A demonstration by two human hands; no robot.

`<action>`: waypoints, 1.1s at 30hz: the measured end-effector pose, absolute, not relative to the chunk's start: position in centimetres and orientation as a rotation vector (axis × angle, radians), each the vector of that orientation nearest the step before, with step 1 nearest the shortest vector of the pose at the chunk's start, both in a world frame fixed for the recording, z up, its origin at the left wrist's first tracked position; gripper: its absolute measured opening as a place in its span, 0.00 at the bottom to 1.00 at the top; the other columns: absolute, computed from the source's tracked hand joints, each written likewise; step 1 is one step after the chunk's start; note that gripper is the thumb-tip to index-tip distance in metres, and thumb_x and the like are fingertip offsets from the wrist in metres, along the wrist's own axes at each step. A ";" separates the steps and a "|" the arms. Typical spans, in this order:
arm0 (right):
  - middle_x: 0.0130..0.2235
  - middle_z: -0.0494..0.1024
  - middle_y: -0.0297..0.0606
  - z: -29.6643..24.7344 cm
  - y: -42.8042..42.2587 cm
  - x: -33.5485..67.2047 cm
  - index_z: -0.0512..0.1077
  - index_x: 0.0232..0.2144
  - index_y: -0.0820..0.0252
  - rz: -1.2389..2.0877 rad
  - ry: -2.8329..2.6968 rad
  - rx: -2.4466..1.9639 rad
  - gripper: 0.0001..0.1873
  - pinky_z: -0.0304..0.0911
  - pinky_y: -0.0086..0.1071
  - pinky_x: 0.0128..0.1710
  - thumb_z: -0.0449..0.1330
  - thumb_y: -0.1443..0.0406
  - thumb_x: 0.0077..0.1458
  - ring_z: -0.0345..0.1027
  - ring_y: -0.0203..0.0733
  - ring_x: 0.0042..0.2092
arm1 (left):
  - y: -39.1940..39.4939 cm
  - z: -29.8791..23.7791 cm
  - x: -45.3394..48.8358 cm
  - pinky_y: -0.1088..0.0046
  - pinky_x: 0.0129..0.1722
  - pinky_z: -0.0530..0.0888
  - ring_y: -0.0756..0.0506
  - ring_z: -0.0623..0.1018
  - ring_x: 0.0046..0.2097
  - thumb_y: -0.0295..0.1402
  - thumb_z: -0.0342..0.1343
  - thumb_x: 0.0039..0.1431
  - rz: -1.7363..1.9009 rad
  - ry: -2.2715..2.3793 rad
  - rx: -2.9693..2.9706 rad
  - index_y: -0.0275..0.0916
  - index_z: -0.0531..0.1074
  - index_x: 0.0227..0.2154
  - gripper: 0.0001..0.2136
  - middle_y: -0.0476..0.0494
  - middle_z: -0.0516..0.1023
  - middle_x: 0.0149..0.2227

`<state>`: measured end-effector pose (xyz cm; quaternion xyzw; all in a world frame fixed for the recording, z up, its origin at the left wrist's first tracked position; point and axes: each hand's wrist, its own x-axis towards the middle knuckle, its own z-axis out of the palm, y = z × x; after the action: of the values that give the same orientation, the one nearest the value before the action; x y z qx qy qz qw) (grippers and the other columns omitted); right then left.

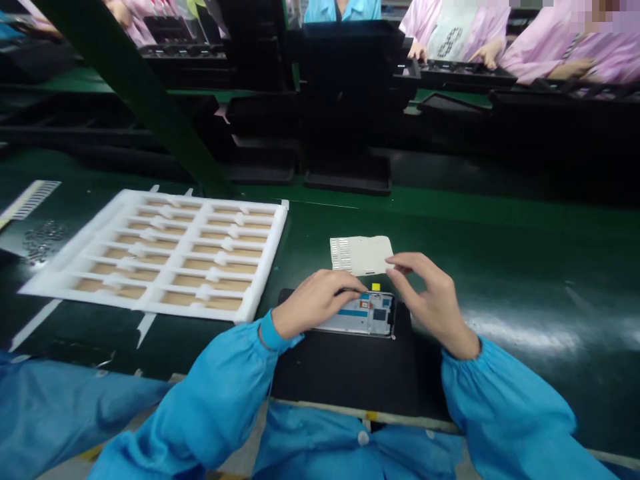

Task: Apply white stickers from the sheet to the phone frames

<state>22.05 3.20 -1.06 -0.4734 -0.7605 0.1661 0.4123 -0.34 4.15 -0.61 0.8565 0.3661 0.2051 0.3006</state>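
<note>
An opened phone housing [355, 317], with a silvery inside and blue and orange patches, lies on a black mat [345, 373]. My left hand [323, 300] curls over its left end and far edge, fingers closed on it. A small yellow tab [376, 287] shows at the far edge. Behind the phone lies a pale sheet [367, 255] with rows of small strips at its left. The thumb and index finger of my right hand [427, 287] come together in a pinch at the sheet's right edge; whatever lies between the tips is too small to make out.
A white foam tray [200, 200] with slotted compartments lies to the left. Beyond it are small dark parts [45, 240] and a striped strip [37, 197]. Black trays [347, 175] line the back, below a slanting green post [135, 87]. Co-workers in pink [540, 47] sit opposite.
</note>
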 end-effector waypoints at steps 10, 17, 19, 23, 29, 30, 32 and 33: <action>0.38 0.75 0.39 -4.2 14.3 15.3 0.73 0.36 0.59 0.401 -2.345 -1.219 0.09 0.61 0.33 0.42 0.53 0.70 0.64 0.68 0.42 0.43 | 7.1 -2.1 -2.5 0.71 0.50 0.72 0.39 0.68 0.63 0.32 0.57 0.62 0.403 1.075 1.966 0.43 0.81 0.42 0.09 0.42 0.79 0.52; 0.38 0.74 0.40 -4.7 15.4 15.1 0.72 0.36 0.60 0.256 -2.631 -1.181 0.10 0.56 0.33 0.37 0.52 0.69 0.65 0.66 0.44 0.41 | 7.7 -2.1 -2.8 0.74 0.48 0.72 0.40 0.73 0.59 0.28 0.59 0.60 0.377 1.086 1.940 0.41 0.81 0.37 0.07 0.44 0.83 0.44; 0.37 0.73 0.41 -4.3 15.3 14.9 0.72 0.36 0.61 0.188 -2.702 -1.161 0.09 0.54 0.34 0.36 0.51 0.70 0.65 0.66 0.45 0.40 | 7.7 -2.0 -2.8 0.75 0.47 0.72 0.40 0.73 0.59 0.27 0.59 0.60 0.390 1.078 1.934 0.41 0.81 0.37 0.07 0.45 0.82 0.46; 0.36 0.73 0.43 -3.2 14.8 13.9 0.71 0.36 0.64 0.051 -2.839 -1.081 0.07 0.51 0.36 0.36 0.53 0.74 0.61 0.64 0.46 0.37 | 7.6 -2.0 -2.7 0.75 0.47 0.72 0.42 0.76 0.56 0.28 0.59 0.60 0.397 1.087 1.933 0.42 0.81 0.38 0.07 0.47 0.82 0.46; 0.36 0.72 0.44 -2.6 14.8 13.4 0.70 0.34 0.63 0.033 -2.938 -0.915 0.08 0.51 0.38 0.38 0.53 0.77 0.57 0.62 0.47 0.39 | 7.5 -2.4 -2.6 0.73 0.52 0.71 0.42 0.78 0.53 0.29 0.61 0.60 0.393 1.106 1.919 0.43 0.81 0.39 0.07 0.49 0.80 0.50; 0.36 0.72 0.44 -2.8 14.9 13.5 0.69 0.35 0.63 0.056 -2.926 -0.908 0.09 0.51 0.38 0.38 0.53 0.77 0.57 0.62 0.47 0.39 | 7.5 -2.4 -2.6 0.73 0.52 0.71 0.42 0.77 0.54 0.30 0.61 0.60 0.400 1.104 1.915 0.43 0.81 0.39 0.06 0.49 0.81 0.49; 0.37 0.71 0.44 -3.4 15.1 13.9 0.68 0.35 0.62 0.129 -2.869 -0.921 0.09 0.53 0.38 0.39 0.52 0.76 0.57 0.62 0.47 0.39 | 7.5 -2.6 -2.7 0.74 0.50 0.72 0.42 0.76 0.55 0.30 0.61 0.59 0.402 1.103 1.911 0.43 0.81 0.38 0.06 0.49 0.80 0.49; 0.38 0.71 0.44 -3.8 15.1 14.1 0.68 0.36 0.61 0.179 -2.823 -0.940 0.09 0.54 0.38 0.39 0.51 0.75 0.57 0.62 0.47 0.39 | 7.5 -2.6 -2.7 0.73 0.49 0.72 0.42 0.76 0.55 0.31 0.61 0.59 0.400 1.104 1.911 0.43 0.81 0.38 0.06 0.49 0.80 0.51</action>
<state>14.09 15.15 -3.77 -0.3145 -0.9440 0.0598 0.0805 -2.71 7.49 -2.61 0.7674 0.4434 0.1606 0.4345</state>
